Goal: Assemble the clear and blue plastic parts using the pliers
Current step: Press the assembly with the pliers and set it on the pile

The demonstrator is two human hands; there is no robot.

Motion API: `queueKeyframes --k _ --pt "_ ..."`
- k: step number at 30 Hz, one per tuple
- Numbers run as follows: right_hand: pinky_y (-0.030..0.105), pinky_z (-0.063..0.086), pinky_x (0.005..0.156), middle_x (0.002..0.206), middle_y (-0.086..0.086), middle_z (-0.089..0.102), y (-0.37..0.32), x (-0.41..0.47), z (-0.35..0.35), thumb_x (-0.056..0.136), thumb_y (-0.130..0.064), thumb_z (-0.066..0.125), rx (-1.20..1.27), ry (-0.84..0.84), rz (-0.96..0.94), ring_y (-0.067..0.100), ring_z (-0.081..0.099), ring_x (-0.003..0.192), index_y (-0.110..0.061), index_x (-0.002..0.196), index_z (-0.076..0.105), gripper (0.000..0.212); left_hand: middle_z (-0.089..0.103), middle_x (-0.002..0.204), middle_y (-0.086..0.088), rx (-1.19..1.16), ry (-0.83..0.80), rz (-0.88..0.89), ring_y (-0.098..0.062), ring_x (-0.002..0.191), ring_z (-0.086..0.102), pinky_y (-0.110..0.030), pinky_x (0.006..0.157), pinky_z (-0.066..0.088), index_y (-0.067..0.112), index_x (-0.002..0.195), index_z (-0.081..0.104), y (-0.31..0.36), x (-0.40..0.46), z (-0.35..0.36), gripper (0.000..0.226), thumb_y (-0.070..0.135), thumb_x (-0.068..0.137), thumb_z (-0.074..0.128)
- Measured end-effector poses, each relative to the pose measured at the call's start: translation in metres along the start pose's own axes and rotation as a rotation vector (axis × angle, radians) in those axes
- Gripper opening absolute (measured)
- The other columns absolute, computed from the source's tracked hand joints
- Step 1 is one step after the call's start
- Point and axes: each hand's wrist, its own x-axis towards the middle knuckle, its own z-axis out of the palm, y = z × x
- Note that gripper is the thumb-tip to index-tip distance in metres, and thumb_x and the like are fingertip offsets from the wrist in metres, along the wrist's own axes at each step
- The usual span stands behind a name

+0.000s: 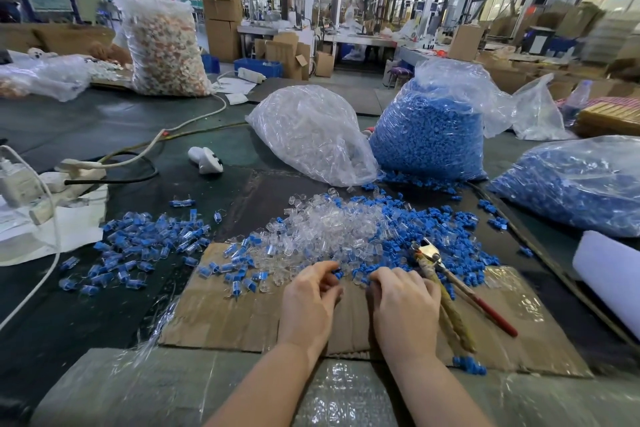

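clear parts [332,229] piled mid-cardboard, blue parts [446,229] heaped just right of them, mixing at the edge. pliers [446,284] lie on the blue heap, open, handles toward me.

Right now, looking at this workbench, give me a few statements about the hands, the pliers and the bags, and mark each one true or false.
1. The pliers lie on the cardboard sheet beside the right hand. True.
2. The left hand grips the pliers. False: it is at the loose parts, apart from the pliers.
3. The bag of clear parts sits left of the bag of blue parts. True.
4. The clear parts pile is packed in a box. False: it lies loose on the table.
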Motion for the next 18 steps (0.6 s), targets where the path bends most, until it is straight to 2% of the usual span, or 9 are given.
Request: queueKeyframes --k 2,5,7,9,12,18 --pt "0.037 0.045 0.07 0.063 -0.005 0.061 -0.0009 -0.0011 0.0015 0.063 -0.003 0.081 0.038 0.062 -0.018 0.021 0.06 0.063 -0.018 0.071 0.066 0.024 0.061 0.082 0.014 0.023 -0.006 -0.001 -0.002 0.077 0.059 -0.008 0.072 0.046 0.022 0.101 0.067 -0.0013 0.0014 0.0001 0.025 0.006 0.081 0.069" --pt "0.039 0.045 0.073 0.07 -0.001 0.067 0.0011 -0.0041 0.0056 0.061 0.0 0.083 0.102 0.14 -0.017 0.022 0.064 0.067 -0.013 0.083 0.071 0.028 0.061 0.08 0.016 0.04 -0.012 0.001 0.001 0.077 0.058 -0.005 0.07 0.043 0.03 0.086 0.065 -0.0015 0.0017 -0.001 0.018 0.012 0.082 0.069" --pt "0.036 0.035 0.079 0.076 0.001 0.069 0.0034 -0.0053 0.0072 0.068 -0.001 0.079 0.159 0.162 -0.015 0.025 0.065 0.072 -0.012 0.086 0.071 0.022 0.061 0.078 0.016 0.027 -0.011 -0.002 0.002 0.076 0.058 -0.002 0.068 0.041 0.034 0.079 0.061 -0.0012 0.0016 -0.0018 0.022 0.014 0.083 0.068" --pt "0.035 0.029 0.077 0.078 0.001 0.068 0.0047 -0.006 0.0077 0.073 -0.002 0.076 0.194 0.162 -0.01 0.025 0.063 0.073 -0.013 0.083 0.07 0.016 0.062 0.077 0.015 0.006 -0.019 -0.008 0.001 0.075 0.058 -0.003 0.067 0.041 0.037 0.074 0.058 -0.0006 0.0013 -0.0023 0.027 0.014 0.084 0.067" --pt "0.036 0.033 0.076 0.076 -0.001 0.066 0.0031 -0.0072 0.0065 0.076 -0.004 0.073 0.222 0.15 0.009 0.025 0.061 0.073 -0.014 0.081 0.067 0.013 0.063 0.073 0.014 -0.025 -0.032 -0.016 0.006 0.073 0.057 -0.003 0.064 0.041 0.037 0.07 0.057 -0.0002 0.0005 -0.0033 0.031 0.012 0.085 0.064" --pt "0.031 0.027 0.08 0.079 -0.003 0.065 0.0034 -0.0098 0.0042 0.082 -0.009 0.066 0.255 0.123 -0.065 0.021 0.061 0.075 -0.016 0.086 0.068 0.009 0.064 0.071 0.009 -0.068 -0.039 -0.021 -0.003 0.07 0.061 -0.008 0.064 0.045 0.032 0.073 0.056 -0.0004 -0.0003 -0.0032 0.027 0.011 0.088 0.061"
